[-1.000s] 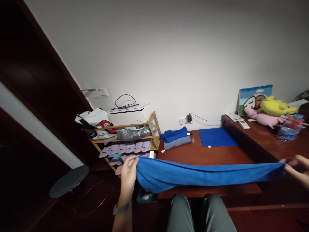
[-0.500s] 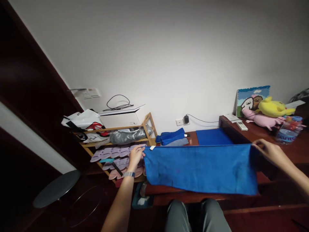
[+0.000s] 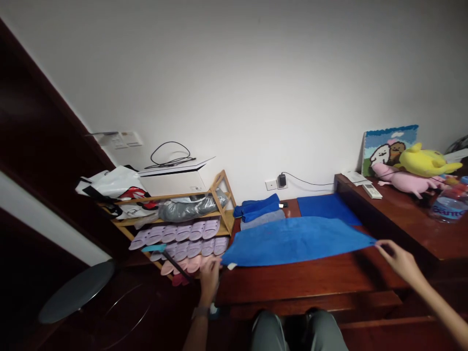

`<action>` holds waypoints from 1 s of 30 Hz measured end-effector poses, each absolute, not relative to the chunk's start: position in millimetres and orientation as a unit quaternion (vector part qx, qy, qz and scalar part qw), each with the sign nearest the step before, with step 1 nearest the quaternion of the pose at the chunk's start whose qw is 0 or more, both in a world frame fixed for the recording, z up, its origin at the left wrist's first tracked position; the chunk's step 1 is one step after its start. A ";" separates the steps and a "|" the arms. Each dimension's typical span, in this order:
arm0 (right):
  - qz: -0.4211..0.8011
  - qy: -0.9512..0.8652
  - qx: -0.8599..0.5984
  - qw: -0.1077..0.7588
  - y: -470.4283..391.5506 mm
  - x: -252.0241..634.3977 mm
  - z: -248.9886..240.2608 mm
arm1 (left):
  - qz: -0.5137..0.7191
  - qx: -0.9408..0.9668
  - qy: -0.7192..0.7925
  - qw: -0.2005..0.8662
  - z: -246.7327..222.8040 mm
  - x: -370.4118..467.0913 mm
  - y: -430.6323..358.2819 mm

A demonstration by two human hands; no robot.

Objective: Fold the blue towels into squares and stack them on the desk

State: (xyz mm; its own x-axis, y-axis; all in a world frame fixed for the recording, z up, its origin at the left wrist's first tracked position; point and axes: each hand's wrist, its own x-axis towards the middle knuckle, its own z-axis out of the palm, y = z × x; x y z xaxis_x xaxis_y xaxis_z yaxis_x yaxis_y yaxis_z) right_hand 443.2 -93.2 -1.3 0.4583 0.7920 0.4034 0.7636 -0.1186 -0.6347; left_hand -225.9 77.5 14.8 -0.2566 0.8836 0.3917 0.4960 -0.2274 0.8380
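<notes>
A light blue cloth (image 3: 296, 242) spreads low over the reddish wooden bench (image 3: 278, 285), its far edge bowed toward the wall. My left hand (image 3: 209, 275) pinches its near left corner, beside a small white tag (image 3: 232, 266). At the right corner, my right hand (image 3: 397, 258) holds the cloth between thumb and fingers. Behind it lie folded dark blue cloths (image 3: 258, 208) and a greyish-blue one (image 3: 263, 219). A flat dark blue cloth (image 3: 326, 207) rests at the back right of the bench.
A wooden rack (image 3: 227, 204) with slippers, bags and a white box (image 3: 175, 180) stands left. On the raised surface at right are a remote (image 3: 372, 191), plush toys (image 3: 424, 161), a picture (image 3: 389, 146) and a bottle (image 3: 449, 204). A round stool (image 3: 78, 291) stands lower left.
Both hands have moved down and nearer with the cloth's corners. The cloth went from hanging upright to lying nearly flat over the bench. The view has shifted slightly.
</notes>
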 end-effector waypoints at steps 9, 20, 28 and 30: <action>0.067 -0.549 -0.743 0.377 -124.8 424.5 -126.8 | 0.344 0.739 0.576 0.068 -69.4 -235.6 32.0; 0.004 -0.599 -0.738 0.312 -166.3 444.8 -163.0 | 0.301 0.771 0.556 -0.077 -106.8 -257.8 3.5; -0.018 -0.632 -0.723 0.278 -68.3 439.4 -123.2 | 0.282 0.780 0.555 -0.065 -81.5 -233.2 57.7; -0.010 -0.649 -0.714 0.263 -22.0 426.7 -113.6 | 0.268 0.804 0.529 -0.043 -73.2 -214.0 96.5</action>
